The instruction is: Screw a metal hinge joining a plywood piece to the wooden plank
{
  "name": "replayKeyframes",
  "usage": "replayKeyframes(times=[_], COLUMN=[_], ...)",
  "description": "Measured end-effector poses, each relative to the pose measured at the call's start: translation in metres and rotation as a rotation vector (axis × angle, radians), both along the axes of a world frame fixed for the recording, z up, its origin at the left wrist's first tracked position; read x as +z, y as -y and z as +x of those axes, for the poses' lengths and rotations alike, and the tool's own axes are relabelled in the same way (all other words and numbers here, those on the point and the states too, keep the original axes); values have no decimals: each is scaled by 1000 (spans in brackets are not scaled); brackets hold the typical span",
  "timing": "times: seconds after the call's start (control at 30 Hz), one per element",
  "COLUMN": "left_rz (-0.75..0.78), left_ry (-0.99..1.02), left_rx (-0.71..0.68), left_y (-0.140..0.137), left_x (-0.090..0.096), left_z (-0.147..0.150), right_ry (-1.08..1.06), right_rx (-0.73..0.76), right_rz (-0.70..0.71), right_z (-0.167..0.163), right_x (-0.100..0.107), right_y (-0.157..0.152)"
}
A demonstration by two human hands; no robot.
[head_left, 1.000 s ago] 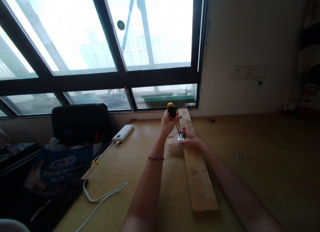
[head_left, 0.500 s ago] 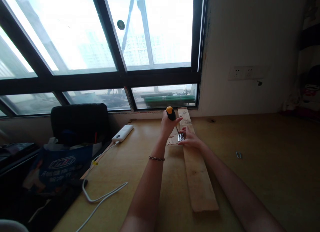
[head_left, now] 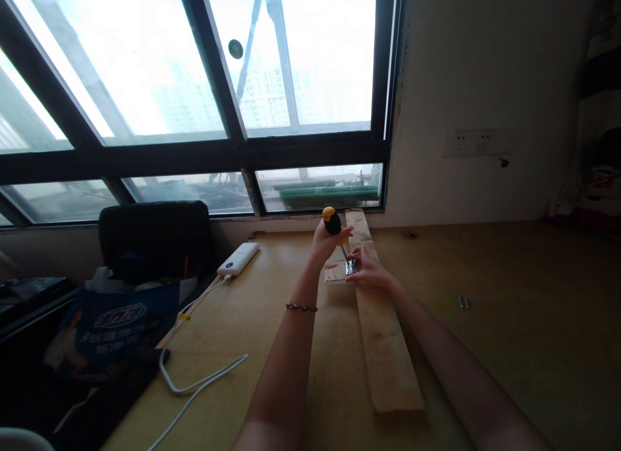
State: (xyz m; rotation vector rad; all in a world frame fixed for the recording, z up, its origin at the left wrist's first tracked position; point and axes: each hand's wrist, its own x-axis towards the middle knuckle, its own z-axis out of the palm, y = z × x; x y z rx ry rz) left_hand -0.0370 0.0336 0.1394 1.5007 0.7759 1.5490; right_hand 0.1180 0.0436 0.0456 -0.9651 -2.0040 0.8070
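While daylight comes through the dark-framed window [head_left: 310, 72], the person leans both arms over the wooden table [head_left: 509, 367], working on a long plank [head_left: 391, 354] that runs from near the wall toward the front. The left hand [head_left: 324, 246] is wrapped round the yellow-and-black handle of a screwdriver [head_left: 332, 222], one digit poking out to the right, and the shaft slants down to a small metal hinge [head_left: 350, 267]. From where I stand I can't tell whether the tip sits in a screw. The right hand [head_left: 372, 271] lies across the plank with thumb and fingertips closed about the hinge, which rests at the plank's left edge, by a shorter piece of wood [head_left: 334, 274] that juts out to the left; how the two pieces meet is hidden. A braided bracelet [head_left: 301, 308] circles the left wrist. Well off to the right, two screws [head_left: 463, 302] lie side by side on the tabletop. Over at the left edge, a white power bank [head_left: 239, 259] has a white cable [head_left: 194, 389] trailing toward the front. Beyond that edge stand a black chair [head_left: 155, 234] and a blue printed bag [head_left: 116, 334], and a socket panel [head_left: 482, 142] is set in the wall at right.
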Motion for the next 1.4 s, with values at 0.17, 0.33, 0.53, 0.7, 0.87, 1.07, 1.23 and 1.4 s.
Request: replayKeyframes(times=[0.17, 0.33, 0.53, 0.7, 0.87, 1.07, 1.23, 1.4], left_rz=[-57, -57, -57, -70, -110, -41, -20, -28], left_ry=[122, 115, 102, 171, 154, 34, 20, 127], left_rx=[-150, -272, -282, -216, -213, -286, -161, 62], left_y=[5, 8, 12, 13, 18, 23, 21, 21], left_x=[3, 5, 9, 13, 17, 17, 17, 22], left_z=[-2, -5, -7, -7, -6, -6, 0, 4], right_ry=[-14, -5, 7, -3, 11, 16, 24, 4], right_rx=[7, 1, -43, -37, -42, -37, -41, -49], right_rz=[-5, 21, 63, 57, 60, 63, 55, 41], right_z=[1, 1, 1, 0, 1, 1, 0, -2], right_x=[-3, -7, -7, -2, -2, -4, -1, 0], right_y=[-2, -5, -5, -1, -1, -1, 1, 2])
